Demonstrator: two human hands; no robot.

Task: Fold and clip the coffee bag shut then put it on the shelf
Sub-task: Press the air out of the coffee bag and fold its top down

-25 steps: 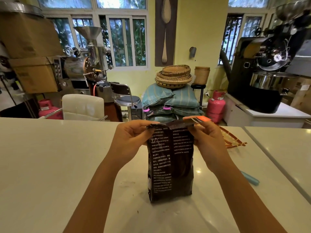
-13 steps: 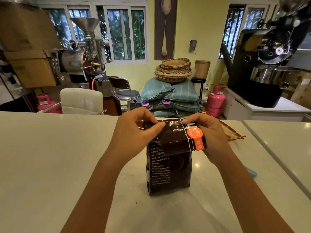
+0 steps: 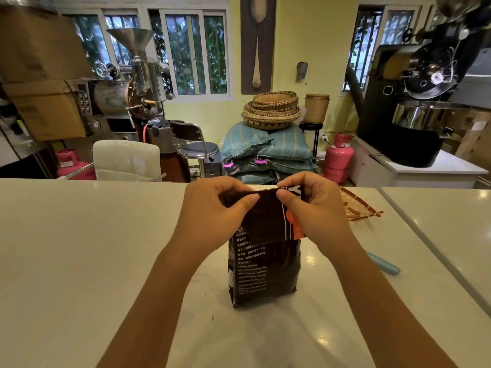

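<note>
Both hands pinch the coffee bag top, seemingly folded

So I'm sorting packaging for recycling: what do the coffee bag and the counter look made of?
Coffee bag: likely glossy plastic or foil laminate; it holds a sharp fold and shows sheen. Counter: probably polished stone or solid surface, white, mirroring lights.

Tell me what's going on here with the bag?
A person is folding down the top of a dark coffee bag standing upright on a white counter. The left hand and right hand both pinch the folded top. A light blue clip lies on the counter to the right, not yet used.
</note>
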